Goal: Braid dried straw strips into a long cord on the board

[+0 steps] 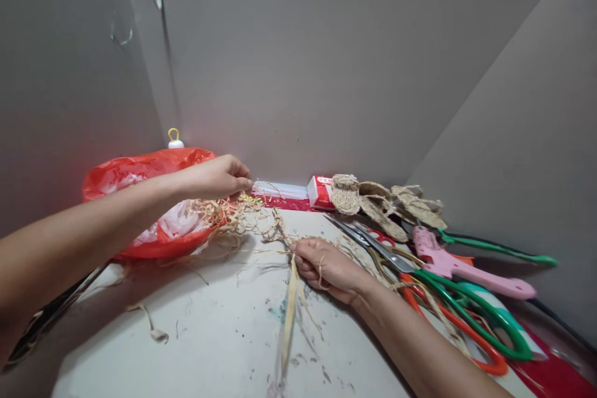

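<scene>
My right hand (324, 266) is closed on a braided straw cord (280, 227) above the white board. A flat, pale straw strip (290, 308) hangs down from its fingers, with thinner strands beside it. Farther back on the left, my left hand (233, 177) has its fingers pinched together over a heap of loose straw strands (228, 216). What lies between those fingertips is too small to make out. The heap spills from a red plastic bag (168, 249) under my left forearm.
To the right lie scissors with green handles (494, 317), orange-handled scissors (489, 364) and a pink glue gun (466, 267). Woven straw pieces (346, 194) sit by a red and white box (319, 191) at the wall. Straw scraps dot the white board (200, 336).
</scene>
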Motion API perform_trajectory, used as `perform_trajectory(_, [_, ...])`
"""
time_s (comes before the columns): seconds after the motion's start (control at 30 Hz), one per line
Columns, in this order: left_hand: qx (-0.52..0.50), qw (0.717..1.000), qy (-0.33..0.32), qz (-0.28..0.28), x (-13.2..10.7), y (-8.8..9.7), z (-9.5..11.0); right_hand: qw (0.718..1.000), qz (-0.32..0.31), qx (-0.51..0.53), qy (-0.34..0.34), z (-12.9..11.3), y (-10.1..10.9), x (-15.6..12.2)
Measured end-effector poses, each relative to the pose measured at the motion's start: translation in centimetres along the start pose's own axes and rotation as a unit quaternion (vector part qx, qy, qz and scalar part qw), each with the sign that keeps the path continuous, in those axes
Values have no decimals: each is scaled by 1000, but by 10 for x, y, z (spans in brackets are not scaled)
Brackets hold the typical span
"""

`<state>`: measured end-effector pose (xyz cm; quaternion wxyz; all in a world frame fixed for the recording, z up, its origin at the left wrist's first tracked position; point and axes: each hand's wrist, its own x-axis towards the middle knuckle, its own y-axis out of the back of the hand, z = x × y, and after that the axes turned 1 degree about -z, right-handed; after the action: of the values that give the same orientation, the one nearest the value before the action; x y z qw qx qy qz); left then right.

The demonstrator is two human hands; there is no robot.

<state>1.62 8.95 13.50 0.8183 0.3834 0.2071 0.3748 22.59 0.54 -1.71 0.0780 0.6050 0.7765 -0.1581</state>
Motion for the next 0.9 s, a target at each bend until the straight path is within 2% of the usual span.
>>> perform_trajectory(0.07, [92, 995, -17, 42, 1, 3, -6, 1000, 0, -3, -4, -1, -1, -1])
perform_trajectory(0.17, [244, 959, -47, 139, 3, 3, -21, 1000, -5, -7, -7, -2, -1, -1])
perform_trajectory(0.23, [300, 941, -43, 153, 3, 0, -33, 1000, -9, -11, -6, -1, 0, -1])
perform_trajectory(0.37, [294, 952, -14, 81, 2, -15, -52, 1000, -15, -26, -1, 1, 1, 0])
perform_trajectory(0.5, [294, 953, -6, 72, 4, -28, -67, 999, -13, -37, 4, 3, 2, 2])
perform_trajectory(0.6, [295, 953, -7, 72, 9, -28, -75, 999, -11, -48, 3, 2, 1, 2])
perform_trajectory(0.67, [295, 952, -13, 85, 15, -21, -79, 999, -7, -51, 1, 1, 0, 2])
perform_trajectory(0.77, [298, 945, -20, 136, 21, -6, -78, 999, -3, -52, 0, 0, -2, 0])
perform_trajectory(0.9, [334, 920, -14, 203, 17, 6, -67, 998, -2, -59, -4, -2, -2, -2])
